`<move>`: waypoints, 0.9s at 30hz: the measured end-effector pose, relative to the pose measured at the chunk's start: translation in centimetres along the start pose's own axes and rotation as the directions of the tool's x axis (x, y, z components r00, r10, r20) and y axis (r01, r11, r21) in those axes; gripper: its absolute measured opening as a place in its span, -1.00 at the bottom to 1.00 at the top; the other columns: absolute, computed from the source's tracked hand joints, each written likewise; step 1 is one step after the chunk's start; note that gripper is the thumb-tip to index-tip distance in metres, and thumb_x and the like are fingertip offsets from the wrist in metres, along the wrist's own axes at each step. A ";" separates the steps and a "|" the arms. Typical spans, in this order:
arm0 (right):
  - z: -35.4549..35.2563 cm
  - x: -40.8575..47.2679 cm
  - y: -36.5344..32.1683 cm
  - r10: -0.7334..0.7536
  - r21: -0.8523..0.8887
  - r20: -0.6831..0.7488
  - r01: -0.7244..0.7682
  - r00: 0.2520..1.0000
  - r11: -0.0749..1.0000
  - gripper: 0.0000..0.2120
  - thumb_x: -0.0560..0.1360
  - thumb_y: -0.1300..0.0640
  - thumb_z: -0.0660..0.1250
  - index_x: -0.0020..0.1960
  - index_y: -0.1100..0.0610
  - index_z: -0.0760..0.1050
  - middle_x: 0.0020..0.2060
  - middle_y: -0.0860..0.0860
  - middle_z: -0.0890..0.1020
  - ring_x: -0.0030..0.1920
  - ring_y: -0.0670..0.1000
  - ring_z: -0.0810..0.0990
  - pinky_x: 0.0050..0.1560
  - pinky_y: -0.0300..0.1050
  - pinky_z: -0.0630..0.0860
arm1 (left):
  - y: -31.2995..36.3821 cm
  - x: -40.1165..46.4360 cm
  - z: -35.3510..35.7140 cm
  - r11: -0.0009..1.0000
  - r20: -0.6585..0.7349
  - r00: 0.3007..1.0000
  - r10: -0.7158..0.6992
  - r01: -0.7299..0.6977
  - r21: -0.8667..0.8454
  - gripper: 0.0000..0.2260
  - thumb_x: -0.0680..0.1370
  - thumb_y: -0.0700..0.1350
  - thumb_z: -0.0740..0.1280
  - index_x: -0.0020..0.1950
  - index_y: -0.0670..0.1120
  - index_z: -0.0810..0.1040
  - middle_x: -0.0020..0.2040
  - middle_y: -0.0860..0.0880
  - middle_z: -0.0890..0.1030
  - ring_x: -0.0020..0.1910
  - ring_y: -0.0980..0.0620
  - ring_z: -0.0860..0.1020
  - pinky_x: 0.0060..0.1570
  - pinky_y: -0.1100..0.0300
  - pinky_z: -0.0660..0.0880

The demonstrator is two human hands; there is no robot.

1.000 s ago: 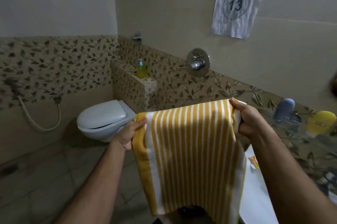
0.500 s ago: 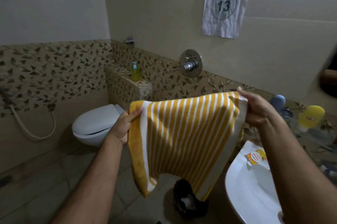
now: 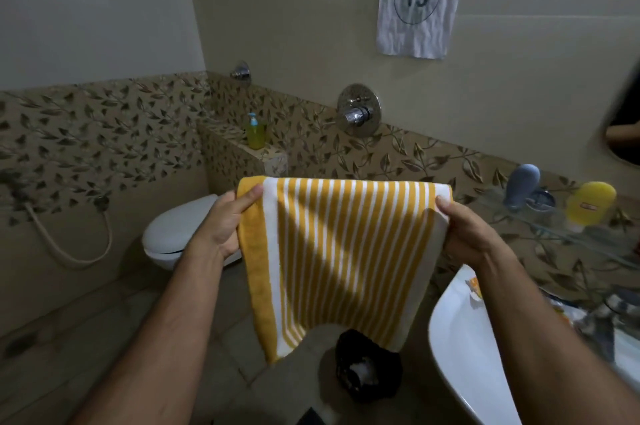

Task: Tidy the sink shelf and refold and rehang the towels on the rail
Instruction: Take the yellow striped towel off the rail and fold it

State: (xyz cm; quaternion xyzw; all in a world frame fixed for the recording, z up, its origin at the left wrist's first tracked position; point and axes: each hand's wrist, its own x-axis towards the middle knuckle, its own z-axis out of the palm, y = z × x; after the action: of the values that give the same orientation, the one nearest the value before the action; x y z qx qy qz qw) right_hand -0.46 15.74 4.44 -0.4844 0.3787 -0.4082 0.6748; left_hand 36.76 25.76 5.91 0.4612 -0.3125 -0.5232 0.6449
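A yellow and white striped towel (image 3: 343,262) hangs folded in front of me, stretched level at chest height. My left hand (image 3: 227,229) pinches its top left corner and my right hand (image 3: 465,234) grips its top right corner. A glass sink shelf (image 3: 568,229) runs along the right wall. On it stand a blue-grey bottle (image 3: 523,185), a yellow bottle (image 3: 590,204) and a small round tin (image 3: 540,199). No towel rail is in sight.
A white sink (image 3: 460,355) sits at the lower right with a small packet (image 3: 474,287) on its rim. A white toilet (image 3: 180,234) stands at the back left, a green soap dispenser (image 3: 255,132) on the tiled ledge, a black bin (image 3: 367,365) on the floor.
The towel's lower half has been brought up, so it hangs shorter. Both hands have levelled its top edge and moved a little lower.
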 end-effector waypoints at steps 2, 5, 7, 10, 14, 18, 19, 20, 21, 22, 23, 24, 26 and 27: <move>0.2 0.1 0.5 0.059 -0.082 0.020 -0.057 0.998 0.995 -0.21 0.07 -0.11 0.69 0.19 0.21 0.57 0.06 0.17 0.70 0.03 0.15 0.70 -0.05 0.07 0.64 | 0.1 -0.2 -0.2 1.000 0.004 1.000 0.004 -0.004 0.031 -0.79 0.56 -0.17 0.34 0.16 -0.20 0.57 0.02 -0.19 0.67 -0.09 -0.06 0.68 -0.15 0.08 0.65; 1.2 0.6 -0.1 0.039 -0.102 -0.073 -0.046 0.997 0.994 -0.44 0.31 -0.10 0.55 0.19 0.18 0.56 0.03 0.18 0.70 -0.01 0.16 0.69 -0.02 0.10 0.58 | 0.4 -0.5 -0.8 0.991 0.015 1.000 0.006 -0.008 0.134 -0.84 0.55 -0.26 0.33 0.13 -0.20 0.57 0.05 -0.19 0.67 -0.09 -0.03 0.69 -0.11 0.12 0.65; 1.8 1.0 -1.2 -0.002 -0.122 -0.109 -0.011 0.994 0.992 -0.67 0.49 -0.02 0.38 0.15 0.17 0.57 -0.05 0.15 0.72 -0.07 0.12 0.70 -0.06 0.08 0.59 | 1.4 -0.5 -1.2 0.985 0.017 0.999 0.051 -0.053 0.163 -0.84 0.55 -0.31 0.31 0.11 -0.19 0.56 -0.03 -0.14 0.70 -0.13 0.01 0.69 -0.16 0.16 0.64; 2.5 1.8 -2.5 -0.041 -0.086 -0.123 0.031 0.992 0.996 -0.65 0.54 -0.01 0.35 0.19 0.23 0.56 0.03 0.23 0.69 0.00 0.18 0.68 0.01 0.12 0.59 | 2.6 -0.1 -1.9 0.978 0.020 0.994 0.106 -0.108 0.180 -0.82 0.52 -0.27 0.34 0.12 -0.16 0.55 -0.07 -0.07 0.71 -0.10 0.04 0.69 -0.14 0.19 0.63; 3.9 2.1 -2.2 0.024 -0.099 -0.186 -0.043 0.982 0.994 -0.65 0.56 0.02 0.34 0.20 0.26 0.54 0.04 0.26 0.67 0.00 0.19 0.68 -0.01 0.10 0.59 | -0.2 0.0 -3.5 0.951 -0.035 0.997 -0.063 0.070 0.301 -0.65 0.44 -0.15 0.44 0.20 -0.20 0.55 0.13 -0.20 0.64 0.07 -0.12 0.63 -0.05 0.07 0.61; 3.7 2.0 -1.8 0.116 -0.156 -0.178 -0.144 0.977 0.977 -0.67 0.58 0.06 0.31 0.22 0.26 0.52 -0.03 0.22 0.68 -0.10 0.14 0.67 -0.11 0.04 0.59 | -1.4 0.6 -3.5 0.958 -0.161 0.985 -0.057 0.099 0.268 -0.80 0.55 -0.15 0.39 0.13 -0.20 0.58 0.00 -0.17 0.67 0.03 -0.10 0.63 0.01 0.06 0.57; 3.7 1.9 -2.3 0.131 -0.160 -0.158 -0.156 0.979 0.975 -0.69 0.57 0.05 0.32 0.20 0.26 0.53 -0.07 0.20 0.69 -0.13 0.13 0.68 -0.11 0.04 0.60 | -0.9 0.6 -3.0 0.970 -0.170 0.984 -0.050 0.088 0.227 -0.79 0.55 -0.15 0.38 0.15 -0.21 0.56 -0.05 -0.15 0.68 -0.02 -0.07 0.64 -0.01 0.06 0.58; 3.5 1.8 -3.1 0.136 -0.153 -0.135 -0.156 0.981 0.976 -0.70 0.57 0.04 0.32 0.15 0.24 0.55 -0.12 0.17 0.70 -0.16 0.10 0.68 -0.12 0.03 0.61 | -0.2 0.8 -2.7 0.980 -0.169 0.985 -0.030 0.062 0.188 -0.79 0.55 -0.15 0.37 0.15 -0.20 0.56 -0.11 -0.12 0.70 -0.09 -0.02 0.66 -0.07 0.09 0.61; 3.4 1.5 -4.0 0.118 -0.127 -0.111 -0.132 0.987 0.983 -0.73 0.56 0.03 0.31 0.10 0.23 0.56 -0.16 0.14 0.71 -0.19 0.08 0.69 -0.12 0.01 0.62 | 0.6 0.7 -2.1 0.988 -0.155 0.988 0.000 0.024 0.153 -0.83 0.56 -0.16 0.36 0.13 -0.19 0.56 -0.17 -0.09 0.71 -0.16 0.02 0.68 -0.14 0.13 0.63; 3.1 1.1 -4.8 0.076 -0.096 -0.071 -0.083 0.995 0.992 -0.76 0.55 0.05 0.32 0.08 0.21 0.57 -0.17 0.12 0.71 -0.19 0.06 0.70 -0.12 -0.01 0.63 | 1.4 0.6 -1.7 0.993 -0.128 0.991 0.030 -0.014 0.121 -0.88 0.57 -0.18 0.34 0.09 -0.17 0.56 -0.21 -0.06 0.72 -0.20 0.06 0.68 -0.21 0.17 0.64; 2.9 0.7 -5.4 0.034 -0.072 -0.010 -0.035 0.999 0.997 -0.78 0.52 0.09 0.35 0.08 0.21 0.58 -0.14 0.11 0.72 -0.16 0.06 0.70 -0.11 -0.02 0.65 | 2.0 0.4 -1.4 0.994 -0.087 0.995 0.059 -0.050 0.097 -0.91 0.58 -0.21 0.31 0.07 -0.15 0.56 -0.20 -0.04 0.72 -0.20 0.08 0.69 -0.23 0.19 0.63; 2.8 0.3 -5.6 0.009 -0.087 0.047 -0.005 0.999 0.996 -0.78 0.48 0.15 0.38 0.10 0.21 0.58 -0.11 0.11 0.72 -0.13 0.07 0.71 -0.09 0.00 0.66 | 2.4 0.2 -1.3 0.994 -0.040 0.996 0.082 -0.078 0.081 -0.91 0.59 -0.24 0.29 0.05 -0.15 0.56 -0.19 -0.04 0.72 -0.18 0.08 0.69 -0.22 0.21 0.63; 2.7 -0.5 -4.9 0.016 -0.239 0.051 -0.004 0.999 0.971 -0.80 0.46 0.23 0.39 0.09 0.21 0.58 -0.07 0.13 0.70 -0.10 0.09 0.69 -0.04 0.07 0.66 | 2.5 -0.2 -1.3 0.986 0.012 0.995 0.099 -0.099 0.135 -0.86 0.58 -0.31 0.27 0.07 -0.16 0.56 -0.18 -0.04 0.72 -0.15 0.06 0.68 -0.19 0.23 0.63; 2.7 -0.6 -4.4 0.023 -0.325 -0.011 -0.025 1.000 0.945 -0.84 0.49 0.23 0.37 0.07 0.21 0.57 -0.06 0.14 0.69 -0.09 0.09 0.68 -0.05 0.08 0.64 | 2.3 -0.1 -1.5 0.969 0.001 0.994 0.109 -0.107 0.224 -0.85 0.56 -0.33 0.29 0.09 -0.18 0.56 -0.17 -0.04 0.71 -0.14 0.03 0.67 -0.18 0.23 0.63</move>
State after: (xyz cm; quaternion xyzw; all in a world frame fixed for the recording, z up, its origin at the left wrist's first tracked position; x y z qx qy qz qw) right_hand 0.96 16.36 9.46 -0.5829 0.4492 -0.3338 0.5892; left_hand 38.91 26.33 7.44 0.5161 -0.3906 -0.4463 0.6180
